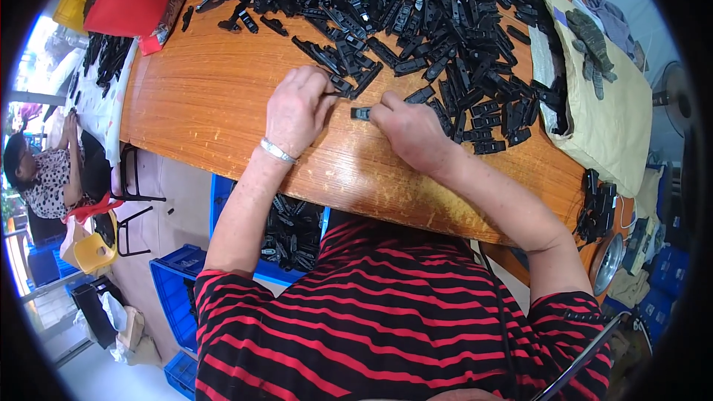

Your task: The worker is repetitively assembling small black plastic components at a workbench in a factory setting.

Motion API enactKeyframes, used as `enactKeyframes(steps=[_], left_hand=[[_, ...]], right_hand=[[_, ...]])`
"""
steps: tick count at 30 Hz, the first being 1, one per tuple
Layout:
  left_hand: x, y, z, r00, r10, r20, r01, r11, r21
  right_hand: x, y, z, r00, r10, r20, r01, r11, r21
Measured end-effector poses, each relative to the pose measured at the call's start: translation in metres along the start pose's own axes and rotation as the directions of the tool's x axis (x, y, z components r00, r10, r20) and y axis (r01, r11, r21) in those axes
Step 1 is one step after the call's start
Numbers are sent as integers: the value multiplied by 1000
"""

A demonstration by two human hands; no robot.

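My left hand [295,108], a metal watch band on its wrist, reaches to the near edge of a pile of black plastic parts [445,18]. Its fingers curl in and close on one long narrow black plastic part [342,89]; the fingertips partly hide the grip. Just to the right, my right hand [413,134] pinches a short black plastic part [361,113] between thumb and fingers, low over the wooden table [215,104]. That part's left end sticks out toward my left hand, while its right end is hidden by my fingers.
Small groups of black parts [486,130] lie right of my hands. A cream sack [613,119] with a grey glove [592,48] stands at right, a red bag [134,0] at far left. Below the table edge is a blue crate [223,197]. Another person [52,171] sits left.
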State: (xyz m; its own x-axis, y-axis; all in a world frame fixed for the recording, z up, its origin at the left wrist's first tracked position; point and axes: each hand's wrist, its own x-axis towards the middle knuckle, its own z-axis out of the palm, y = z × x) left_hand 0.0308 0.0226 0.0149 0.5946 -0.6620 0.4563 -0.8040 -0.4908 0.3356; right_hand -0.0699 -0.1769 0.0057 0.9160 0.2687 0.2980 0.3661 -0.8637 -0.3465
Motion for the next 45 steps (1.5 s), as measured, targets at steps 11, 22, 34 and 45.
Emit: enactKeyframes(steps=[11,22,34,45], left_hand=[[-13,50,5,684,-635,358,342,-154,-927],[-21,30,10,674,-584,452,660,202,-723],[-22,23,22,682,-637,359,711,462,-530],[-14,23,27,786,-530,317,615,724,-313]], right_hand=[[6,-32,-16,857,391,336,-465,304,831],[2,-11,-7,785,470,404,-590,365,721],[1,-14,6,786,524,327,-588,470,658],[4,-4,4,851,484,205,-525,767,367]])
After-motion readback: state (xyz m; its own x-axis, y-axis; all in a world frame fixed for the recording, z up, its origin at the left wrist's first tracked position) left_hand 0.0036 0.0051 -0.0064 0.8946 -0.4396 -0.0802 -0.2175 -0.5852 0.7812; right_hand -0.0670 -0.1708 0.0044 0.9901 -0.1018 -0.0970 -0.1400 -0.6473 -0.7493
